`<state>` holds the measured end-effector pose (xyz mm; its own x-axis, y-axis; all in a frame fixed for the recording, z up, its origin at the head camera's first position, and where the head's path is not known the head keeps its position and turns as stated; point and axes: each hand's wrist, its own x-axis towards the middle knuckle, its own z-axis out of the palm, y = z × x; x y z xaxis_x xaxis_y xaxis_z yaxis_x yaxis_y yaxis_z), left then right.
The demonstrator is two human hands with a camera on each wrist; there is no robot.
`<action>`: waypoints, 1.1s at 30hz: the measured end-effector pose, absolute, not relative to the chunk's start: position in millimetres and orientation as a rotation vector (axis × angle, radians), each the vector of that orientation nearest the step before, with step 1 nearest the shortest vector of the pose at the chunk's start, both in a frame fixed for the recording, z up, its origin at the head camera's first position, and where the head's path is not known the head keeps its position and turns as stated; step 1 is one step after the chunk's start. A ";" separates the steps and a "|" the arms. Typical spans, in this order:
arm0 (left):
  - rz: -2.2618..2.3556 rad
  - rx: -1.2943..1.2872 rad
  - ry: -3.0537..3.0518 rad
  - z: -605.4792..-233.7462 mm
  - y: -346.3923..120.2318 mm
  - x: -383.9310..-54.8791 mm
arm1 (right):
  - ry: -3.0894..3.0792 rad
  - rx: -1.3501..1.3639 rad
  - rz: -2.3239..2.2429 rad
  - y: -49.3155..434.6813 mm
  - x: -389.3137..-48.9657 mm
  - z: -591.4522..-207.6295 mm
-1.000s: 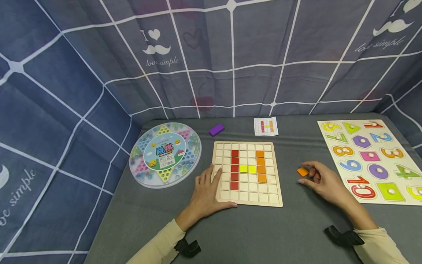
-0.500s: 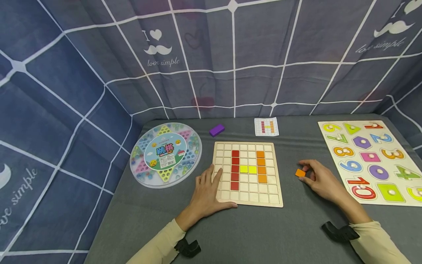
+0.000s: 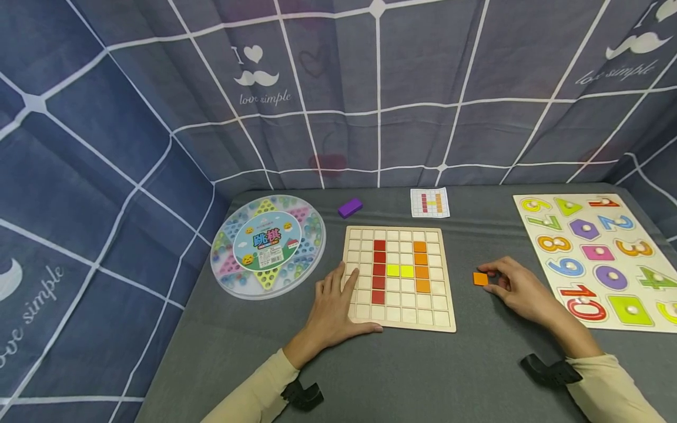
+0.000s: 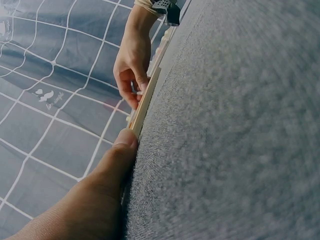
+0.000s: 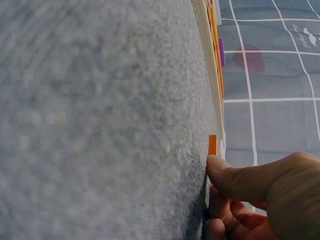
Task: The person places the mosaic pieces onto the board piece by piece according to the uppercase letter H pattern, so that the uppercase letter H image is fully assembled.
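Observation:
A wooden grid board (image 3: 409, 300) lies on the grey cloth. It bears a column of red squares (image 3: 379, 269), a short row of yellow squares (image 3: 399, 270) and an orange column (image 3: 421, 272). My left hand (image 3: 328, 308) rests at the board's lower left corner, fingers spread on the left side and thumb along the near edge. To the right of the board, my right hand (image 3: 520, 294) pinches a small orange square tile (image 3: 480, 279) between thumb and fingers. In the right wrist view the tile (image 5: 213, 145) sticks out past the thumb, close to the cloth.
A round marble-game box (image 3: 267, 247) is left of the board, and a number puzzle board (image 3: 576, 270) lies at the right. Behind the grid board are a purple block (image 3: 350, 207) and a pattern card (image 3: 430, 202). A checked curtain (image 3: 412, 141) stands behind.
The orange tile has turned in the right hand's fingers and now lies squarer to the board; that hand has shifted only slightly. The left hand stays on the board.

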<state>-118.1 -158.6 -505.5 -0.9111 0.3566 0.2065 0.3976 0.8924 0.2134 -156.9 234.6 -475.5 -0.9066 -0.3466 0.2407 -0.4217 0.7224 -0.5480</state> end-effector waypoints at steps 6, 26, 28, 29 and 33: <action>-0.378 -0.588 -2.889 -506.4 -159.3 -118.5 | -2.783 0.644 0.926 233.8 -158.5 -477.0; -0.389 -0.582 -2.907 -505.3 -159.4 -117.1 | -2.782 0.657 0.904 231.8 -158.3 -477.4; -0.393 -0.583 -2.907 -505.1 -159.1 -117.5 | -2.779 0.663 0.902 232.4 -158.2 -477.5; -0.394 -0.584 -2.908 -505.1 -158.9 -117.6 | -2.776 0.666 0.902 232.6 -158.3 -477.6; -0.403 -0.585 -2.906 -504.7 -158.5 -118.0 | -2.763 0.677 0.898 233.0 -158.9 -478.0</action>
